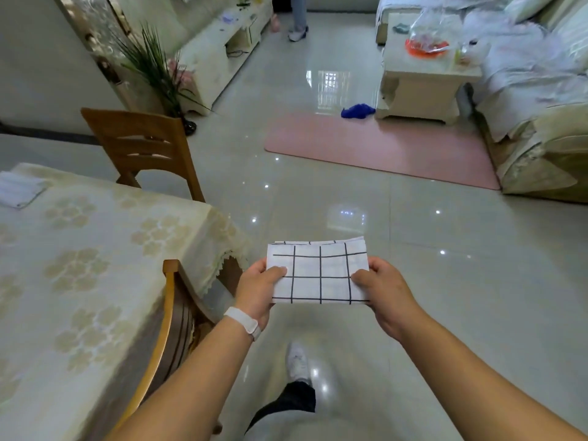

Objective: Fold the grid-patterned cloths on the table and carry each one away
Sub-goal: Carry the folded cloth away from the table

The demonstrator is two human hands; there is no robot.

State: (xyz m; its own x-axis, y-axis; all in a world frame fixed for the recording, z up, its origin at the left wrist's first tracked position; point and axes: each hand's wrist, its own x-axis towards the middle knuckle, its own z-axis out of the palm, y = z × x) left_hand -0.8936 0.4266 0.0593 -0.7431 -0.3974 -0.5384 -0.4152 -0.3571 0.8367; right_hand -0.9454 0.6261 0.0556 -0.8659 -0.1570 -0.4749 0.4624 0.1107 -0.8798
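A folded white cloth with a black grid [319, 272] is held flat in front of me over the tiled floor, to the right of the table [95, 249]. My left hand [259, 289] grips its left edge, thumb on top. My right hand [386, 289] grips its right edge the same way. Another pale folded cloth [19, 190] lies on the table's far left; its pattern is too faint to tell.
Two wooden chairs [143, 148] [173, 316] stand at the table's far and near right sides. Ahead lie a pink mat [381, 148], a blue rag [356, 110], a low white table [426, 78] and a sofa [541, 122]. A person's legs [298, 17] stand far ahead.
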